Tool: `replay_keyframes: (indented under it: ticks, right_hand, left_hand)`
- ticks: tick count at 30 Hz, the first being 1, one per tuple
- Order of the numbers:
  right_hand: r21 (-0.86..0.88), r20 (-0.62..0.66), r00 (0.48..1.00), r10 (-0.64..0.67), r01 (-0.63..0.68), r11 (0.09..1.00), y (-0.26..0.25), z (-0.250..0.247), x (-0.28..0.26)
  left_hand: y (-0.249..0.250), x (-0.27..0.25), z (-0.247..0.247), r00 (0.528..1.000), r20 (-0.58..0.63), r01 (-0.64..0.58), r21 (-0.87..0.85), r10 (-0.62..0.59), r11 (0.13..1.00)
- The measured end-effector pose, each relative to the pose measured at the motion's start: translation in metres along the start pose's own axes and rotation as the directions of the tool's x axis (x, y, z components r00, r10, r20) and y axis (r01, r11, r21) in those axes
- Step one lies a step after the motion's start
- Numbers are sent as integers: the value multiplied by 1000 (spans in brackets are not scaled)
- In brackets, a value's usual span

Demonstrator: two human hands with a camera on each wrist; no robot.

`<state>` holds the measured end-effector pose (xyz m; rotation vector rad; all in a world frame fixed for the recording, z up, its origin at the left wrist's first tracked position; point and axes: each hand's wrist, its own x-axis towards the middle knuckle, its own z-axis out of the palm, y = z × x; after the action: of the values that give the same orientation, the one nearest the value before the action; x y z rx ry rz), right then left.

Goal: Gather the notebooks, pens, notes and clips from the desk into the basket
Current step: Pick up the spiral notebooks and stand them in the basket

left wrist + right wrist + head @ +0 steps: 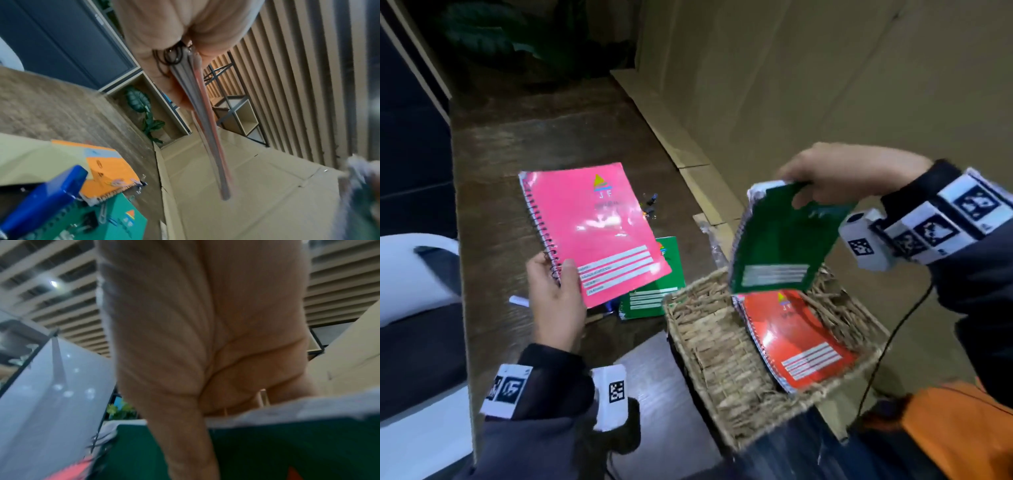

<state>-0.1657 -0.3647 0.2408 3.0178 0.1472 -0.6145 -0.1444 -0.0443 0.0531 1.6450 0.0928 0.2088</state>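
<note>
My left hand [556,294] grips the pink spiral notebook [599,229] by its lower spine corner, lifted above the desk; the left wrist view shows that notebook [207,123] edge-on. My right hand [839,178] pinches the top edge of a dark green notebook [780,246], hanging over the wicker basket [709,342]. A red notebook [794,335] lies inside the basket. A lighter green notebook [654,294] stays on the desk, with clips [650,202] behind the pink one. The left wrist view also shows an orange notepad [111,170], loose clips [102,214] and a blue pen [43,199].
The dark wooden desk [517,144] ends at its left edge beside a white chair [410,270]. Cardboard sheets [791,85] cover the wall side on the right. A black cable [893,339] hangs from my right wrist past the basket. A plant [148,118] stands at the desk's far end.
</note>
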Motion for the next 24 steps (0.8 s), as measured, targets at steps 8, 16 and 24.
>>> replay_keyframes:
  ticks: [8,16,24]
  right_hand:
    - [-271,501,864,43,110,956,22,144,63]
    - [-58,350,933,88,-72,996,22,225,90]
    - [996,11,996,91,-3,-85,14,162,29]
  left_hand:
    - [8,-26,25,965,260,105,-231,-43,967]
    - [16,-56,36,922,380,-19,-158,78,987]
    - [30,-72,52,856,488,-104,-163,171,981]
